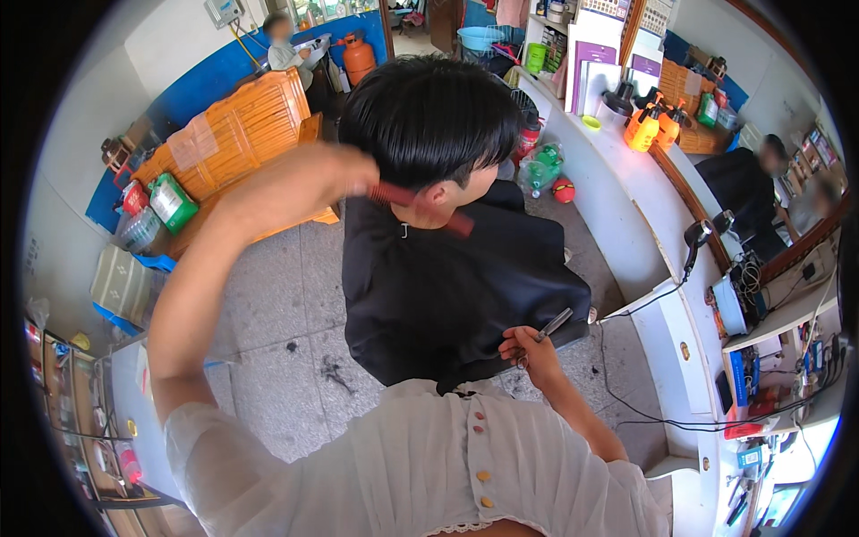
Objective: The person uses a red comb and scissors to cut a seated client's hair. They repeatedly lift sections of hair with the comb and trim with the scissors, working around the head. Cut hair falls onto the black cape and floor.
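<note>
In front of me sits a person with short black hair point(429, 116), turned toward the right, under a black cape point(447, 300). My left hand point(327, 174), raised and smeared by motion, is closed on a red comb point(422, 204). The comb crosses beside the person's ear and neck, and I cannot make out whether it touches them. Lower, at the cape's right edge, my right hand point(534, 356) holds scissors point(557, 323). Their blades point up and to the right, apart from the hair. The scissors' handles are partly hidden by my fingers.
To the right curves a white counter point(617, 179) with orange spray bottles point(642, 130), a black hair dryer point(698, 234) and dangling cords point(608, 385). A wooden bench point(219, 130) stands left, and another person point(284, 55) is behind it. Hair clippings point(335, 371) lie on the floor.
</note>
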`<state>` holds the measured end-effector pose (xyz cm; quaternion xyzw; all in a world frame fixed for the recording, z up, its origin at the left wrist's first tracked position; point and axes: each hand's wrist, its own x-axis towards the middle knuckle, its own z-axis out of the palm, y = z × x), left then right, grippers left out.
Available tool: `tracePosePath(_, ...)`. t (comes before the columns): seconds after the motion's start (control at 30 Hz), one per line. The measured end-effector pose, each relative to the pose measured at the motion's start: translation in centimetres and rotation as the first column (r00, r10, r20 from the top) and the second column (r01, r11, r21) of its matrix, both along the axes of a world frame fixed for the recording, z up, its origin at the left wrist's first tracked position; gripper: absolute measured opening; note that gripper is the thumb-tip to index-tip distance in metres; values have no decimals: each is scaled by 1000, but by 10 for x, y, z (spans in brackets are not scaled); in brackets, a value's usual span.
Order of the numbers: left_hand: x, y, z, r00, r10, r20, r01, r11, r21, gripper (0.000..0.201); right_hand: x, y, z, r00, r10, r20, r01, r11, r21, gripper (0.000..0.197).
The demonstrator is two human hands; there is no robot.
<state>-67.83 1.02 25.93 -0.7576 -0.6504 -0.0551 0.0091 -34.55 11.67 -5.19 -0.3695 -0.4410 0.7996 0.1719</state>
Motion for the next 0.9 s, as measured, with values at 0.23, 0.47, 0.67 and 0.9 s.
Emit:
tracePosePath(0.23, -12, 12, -20, 991, 92, -96, -59, 951, 303, 17, -2, 0, -2, 1000, -2, 2, 2, 1000, -18, 24)
tracePosePath(0.47, 12, 10, -13, 981, 41, -188, 38, 917, 397, 25, 3, 0, -16, 1000, 10, 16, -10, 999, -50, 25)
tracePosePath(0.67, -5, 21, -21, 974, 77, -212, -1, 940, 340, 12, -2, 0, -18, 999, -35, 5, 35, 987, -159, 26)
tracePosePath(0.9, 14, 7, -2, 985, 117, -126, -72, 946, 317, 16, 3, 4, -32, 1000, -26, 11, 27, 982, -186, 25)
